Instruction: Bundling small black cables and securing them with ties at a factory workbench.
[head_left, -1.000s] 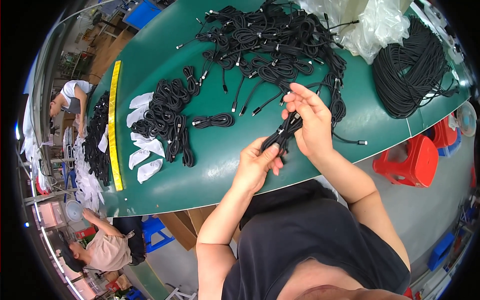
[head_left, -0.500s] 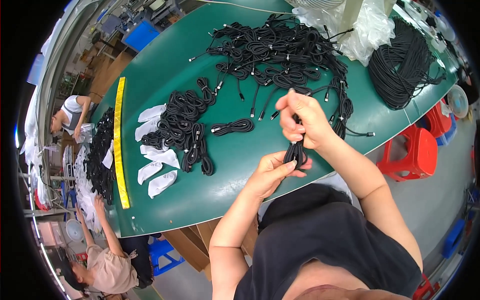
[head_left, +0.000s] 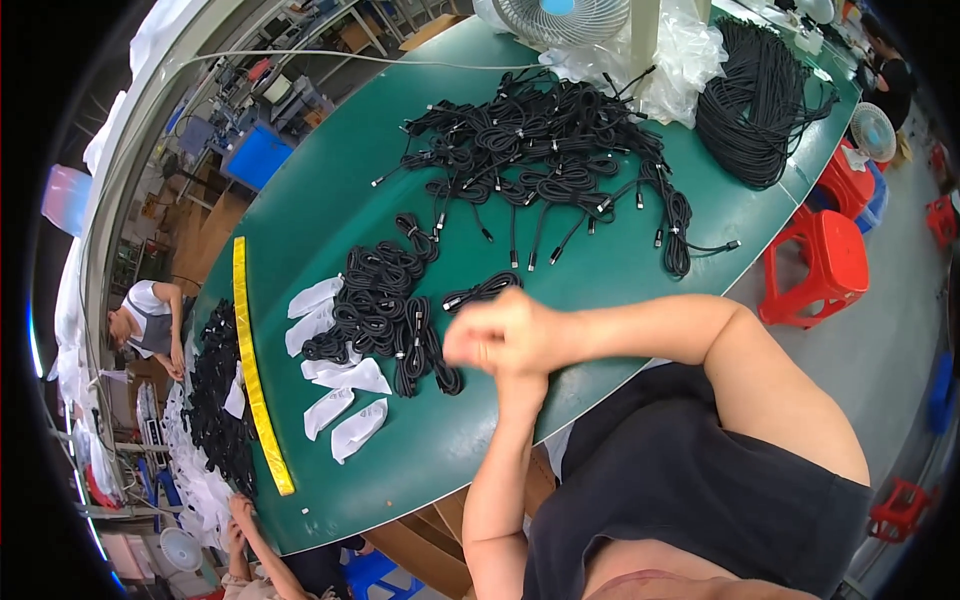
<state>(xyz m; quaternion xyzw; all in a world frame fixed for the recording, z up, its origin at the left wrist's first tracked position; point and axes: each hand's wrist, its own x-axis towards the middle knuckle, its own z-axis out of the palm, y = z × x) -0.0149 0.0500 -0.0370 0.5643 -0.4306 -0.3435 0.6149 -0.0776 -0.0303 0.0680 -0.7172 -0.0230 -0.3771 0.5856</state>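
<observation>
My right hand is closed and somewhat smeared by motion, crossing over my left hand above the near part of the table. Only the wrist side of the left hand shows; the right one covers its fingers. Whatever lies between them is hidden. Just beyond the hands, a single coiled black cable rests on the green table. To their left is a heap of coiled black cables, with several white pouches along its left side.
A tangle of black cables spreads over the far table. Behind it are a fan and clear plastic bags. A large black cable hank lies far right. Yellow tape crosses the left; a red stool stands right.
My right hand has swung left and down across my left hand. The coiled cable seen between them earlier is now out of sight. The whole view has shifted and turned.
</observation>
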